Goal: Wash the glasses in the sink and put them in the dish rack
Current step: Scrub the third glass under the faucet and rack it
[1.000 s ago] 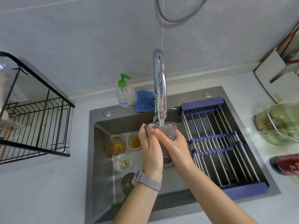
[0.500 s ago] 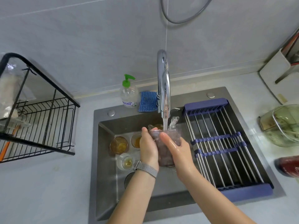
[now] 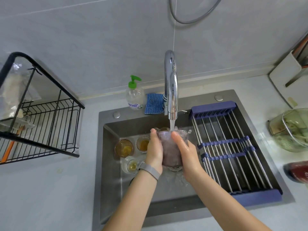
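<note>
Even, soft daylight, weak shadows; glare streak on faucet (image 3: 170,84) (12 o'clock); fisheye bending edges, slight softness.

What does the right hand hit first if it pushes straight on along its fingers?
Probably the running water stream and chrome faucet spout: the right hand grips the clear glass tumbler, fingers pointing up toward them. Depth unclear.

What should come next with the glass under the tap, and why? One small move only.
Probably tip the glass to pour the water out. Both the left hand and the right hand hold it upright under the faucet, the stream runs straight into its mouth, and water already seems to spill over the rim. Other glasses still wait in the sink.
</note>
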`<state>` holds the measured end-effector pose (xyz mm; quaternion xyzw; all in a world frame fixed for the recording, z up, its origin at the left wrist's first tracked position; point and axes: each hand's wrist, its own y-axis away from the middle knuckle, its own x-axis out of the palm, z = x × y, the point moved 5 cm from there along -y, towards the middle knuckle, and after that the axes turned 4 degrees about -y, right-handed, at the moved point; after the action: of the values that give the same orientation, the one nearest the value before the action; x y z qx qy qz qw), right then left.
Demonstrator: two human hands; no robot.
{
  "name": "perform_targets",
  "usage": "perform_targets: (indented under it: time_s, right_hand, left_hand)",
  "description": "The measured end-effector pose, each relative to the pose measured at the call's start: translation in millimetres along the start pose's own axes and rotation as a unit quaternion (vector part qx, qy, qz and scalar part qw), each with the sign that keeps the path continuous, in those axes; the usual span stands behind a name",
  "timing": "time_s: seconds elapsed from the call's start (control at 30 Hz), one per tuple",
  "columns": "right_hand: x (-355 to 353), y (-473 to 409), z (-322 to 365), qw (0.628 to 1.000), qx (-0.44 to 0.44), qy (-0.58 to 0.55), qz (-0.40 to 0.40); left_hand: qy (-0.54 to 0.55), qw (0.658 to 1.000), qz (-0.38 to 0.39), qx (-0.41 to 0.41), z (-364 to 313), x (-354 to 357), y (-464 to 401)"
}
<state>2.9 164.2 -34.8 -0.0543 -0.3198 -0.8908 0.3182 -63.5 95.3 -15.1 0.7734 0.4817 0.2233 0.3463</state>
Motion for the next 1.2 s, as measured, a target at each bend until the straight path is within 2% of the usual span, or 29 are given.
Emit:
perform_targets:
  time_s: [0.07,0.13,0.33,0.43,0.5,0.6,0.67,0.77,0.87,0.93,1.03,1.13,1.2]
  right_hand:
    - [2.1,1.3,2.1,1.000,-0.001,0.006,0.014]
    - [0.7,-0.6,8.4,1.000,-0.018,0.019,0.004]
    - [12.4,8.8,9.8,0.981,-0.064,0.179,-0.043]
    - [5.2,4.6,11.8,0.981,-0.037,0.146,-0.124]
    - [1.2,4.4,8.8,0.982,-0.032,0.127,-0.139]
    - [10.9,10.2,4.2,0.981,-0.055,0.164,-0.093]
    - [12.1,6.8,11.5,0.983,-0.053,0.157,-0.085]
    - [8.7,-7.0,13.4,0.990,0.037,0.097,-0.091]
    - [18.6,-4.7,7.2,0.990,0.057,0.110,-0.073]
    - [18.8,-3.5,9.2,0.988,0.069,0.108,-0.086]
    - [13.4,-2.3,16.0,0.985,0.139,0.036,-0.094]
    - [22.1,6.0,9.8,0.991,0.108,0.062,-0.058]
    - [26.9,10.8,-2.1,0.993,0.070,0.094,-0.023]
  left_hand:
    - [0.025,0.999,0.033,-0.004,-3.1,-2.7,-1.3]
    - [0.017,0.999,0.034,0.013,-1.4,-3.6,1.5]
    - [-0.025,0.994,-0.006,0.104,-4.1,-8.8,-1.8]
    - [-0.080,0.974,-0.026,0.209,-10.6,-5.3,7.9]
    - [-0.123,0.962,0.003,0.243,-14.1,-1.4,10.7]
    - [-0.085,0.977,0.070,0.184,-12.9,-4.9,2.5]
    - [-0.064,0.980,0.089,0.167,-12.0,-5.1,1.8]
    - [-0.026,0.985,0.068,0.154,-9.0,-2.2,1.6]
    - [0.012,0.991,0.038,0.125,-3.2,-6.4,-4.7]
    - [0.009,0.991,0.037,0.129,-1.6,-7.7,-6.2]
    - [-0.022,0.989,0.047,0.139,1.4,-5.8,-1.1]
    - [-0.009,0.991,0.032,0.129,-2.1,-11.8,-5.5]
    - [-0.039,0.989,0.005,0.145,-3.7,-16.8,-13.1]
